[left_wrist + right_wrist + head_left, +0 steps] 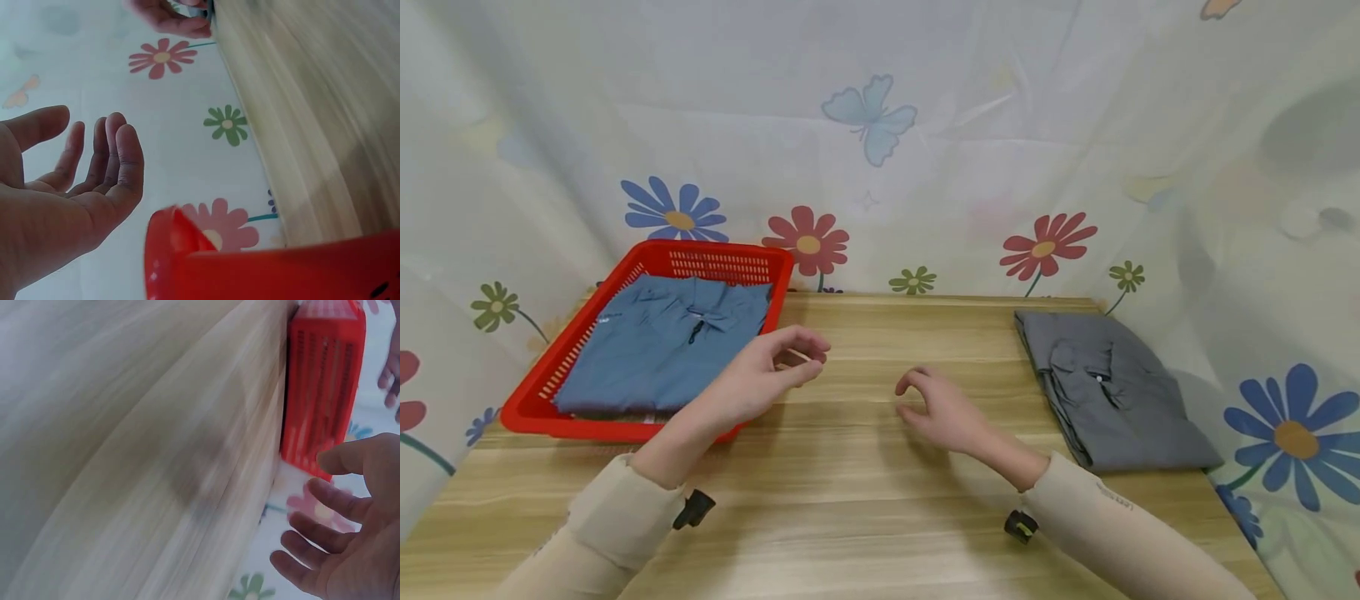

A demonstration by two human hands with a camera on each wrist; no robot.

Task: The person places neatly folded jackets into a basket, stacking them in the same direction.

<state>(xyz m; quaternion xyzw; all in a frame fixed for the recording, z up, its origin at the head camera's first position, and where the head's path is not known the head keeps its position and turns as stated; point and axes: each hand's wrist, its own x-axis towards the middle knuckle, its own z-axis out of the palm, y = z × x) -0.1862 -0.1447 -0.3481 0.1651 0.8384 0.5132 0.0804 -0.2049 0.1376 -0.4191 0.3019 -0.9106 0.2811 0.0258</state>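
My left hand (758, 379) hovers by the right rim of a red plastic basket (625, 429), fingers loosely bent and holding nothing. Inside the basket lies a folded blue garment (655, 350) with a collar and a small dark zip pull or tag. My right hand (943, 412) is held above the middle of the table, its fingers relaxed and apart, with nothing between them. To the right of it, a folded grey garment (1120, 417) lies flat with its collar facing up. Both wrist views show bare palms, the left one (75, 194) and the right one (350, 544).
The wooden table (850, 517) carries the basket at the left and the grey garment at the right edge. Behind and at the sides hangs a white curtain (955, 183) printed with flowers and a butterfly. A small black device (694, 508) sits at my left cuff.
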